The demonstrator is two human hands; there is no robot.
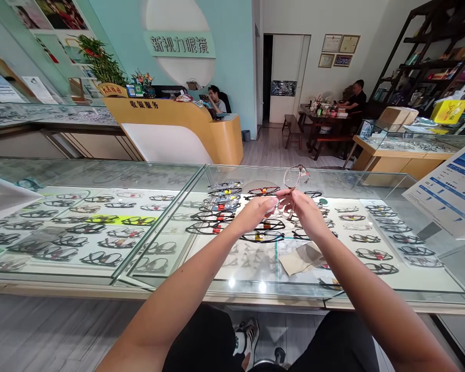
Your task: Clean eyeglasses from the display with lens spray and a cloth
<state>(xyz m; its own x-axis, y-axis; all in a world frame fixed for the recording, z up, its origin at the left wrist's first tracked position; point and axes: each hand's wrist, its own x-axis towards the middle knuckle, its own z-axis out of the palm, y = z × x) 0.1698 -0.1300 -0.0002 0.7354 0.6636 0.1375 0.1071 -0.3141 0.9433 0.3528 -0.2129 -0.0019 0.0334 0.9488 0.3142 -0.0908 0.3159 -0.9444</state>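
Observation:
A pair of eyeglasses (299, 168) with a thin, light-coloured frame is held upright above the glass counter. My right hand (307, 211) is closed on the frame near its middle. My left hand (259, 211) meets it from the other side, fingers pinched at the frame; the fingertips partly hide one another. One round lens stands above the hands and another part of the frame hangs below them. Beneath my hands, several eyeglasses (262, 236) with dark frames lie in rows. A beige cloth (301, 259) rests on the counter by my right forearm.
The glass display counter (163, 285) spans the view, with more eyeglasses (103, 258) to the left. A printed sign (449, 188) stands at the right. Beyond are a reception desk (225, 139) with a seated person (218, 101), and another person (357, 98) at a table.

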